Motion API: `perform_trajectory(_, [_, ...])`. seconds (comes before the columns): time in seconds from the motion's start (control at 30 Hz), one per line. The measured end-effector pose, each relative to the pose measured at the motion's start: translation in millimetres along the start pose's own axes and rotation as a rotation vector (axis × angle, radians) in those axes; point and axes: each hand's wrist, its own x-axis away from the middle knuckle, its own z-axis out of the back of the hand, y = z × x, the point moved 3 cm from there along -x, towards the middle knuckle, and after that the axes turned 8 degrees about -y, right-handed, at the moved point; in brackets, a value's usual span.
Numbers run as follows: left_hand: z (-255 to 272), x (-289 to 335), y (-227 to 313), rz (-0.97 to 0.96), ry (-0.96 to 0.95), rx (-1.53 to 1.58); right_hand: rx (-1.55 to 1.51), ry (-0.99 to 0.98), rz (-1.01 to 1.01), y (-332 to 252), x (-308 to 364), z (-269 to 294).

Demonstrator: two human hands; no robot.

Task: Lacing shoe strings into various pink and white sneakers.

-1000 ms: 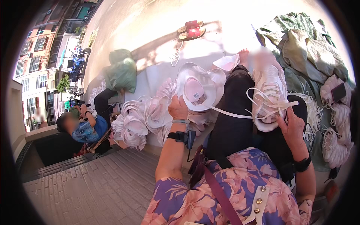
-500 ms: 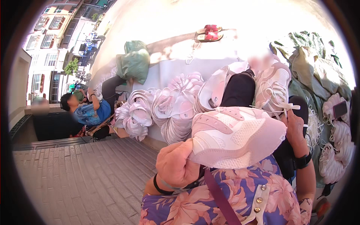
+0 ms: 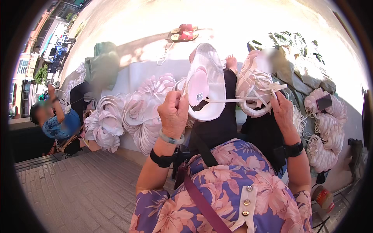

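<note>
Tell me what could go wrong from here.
If the left hand pulls the left upper away, the white lace running toward the right upper might snag or tighten. Loose laces at the right hand could tangle. The phone resting on a pale bundle might slide off.

Purple floral shirt [image 3: 225,176], black wristbands [image 3: 294,150]

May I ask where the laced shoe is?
In the head view, the laced shoe is right of centre, between the white upper and the right hand.
</note>
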Motion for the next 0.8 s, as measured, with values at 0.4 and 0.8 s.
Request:
perform_trajectory(0.4, [-21, -6, -6, 0.216, -0.305, 0.345, 0.358, -0.028, -0.034, -11, -39, 7])
perform_trajectory(0.8, [-45, 16, -6, 0.350, -0.386, 0.800, 0.292, 0.035, -0.031, -6, -43, 6])
